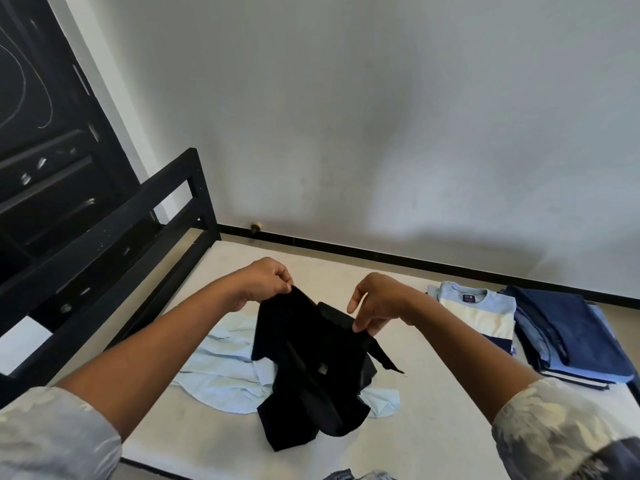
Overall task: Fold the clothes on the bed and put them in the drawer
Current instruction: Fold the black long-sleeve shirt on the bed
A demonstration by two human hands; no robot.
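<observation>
the left hand (266, 282) pinches the upper edge of a black garment (304, 368), fingers curled tight on the cloth. the right hand (375, 306) grips another part of that edge between thumb and curled fingers, with one finger sticking out free. the two hands are apart and raised above the bed (433, 431), probably to let the cloth hang and spread so its shape can be found before folding. its lower end bunches on the mattress and partly covers a blue shirt (225, 368).

the black garment is thin, limp and matte, with a narrow strap or tie trailing off to the right. what kind of garment it is cannot be told, since the dark folds swallow the detail. the blue shirt is light, crumpled woven cotton, lying loose and unfolded under it.

to the right, well apart from the hands, lie a folded tee (478, 313) in pale blue, cream and navy bands, and just beside it a stack (571, 334) of folded navy and blue pieces, flat and square-edged, likely set aside to keep the work space free. a black metal frame (104, 258) edges the bed, and beyond it stand dark drawers (52, 188) with small metal knobs.
</observation>
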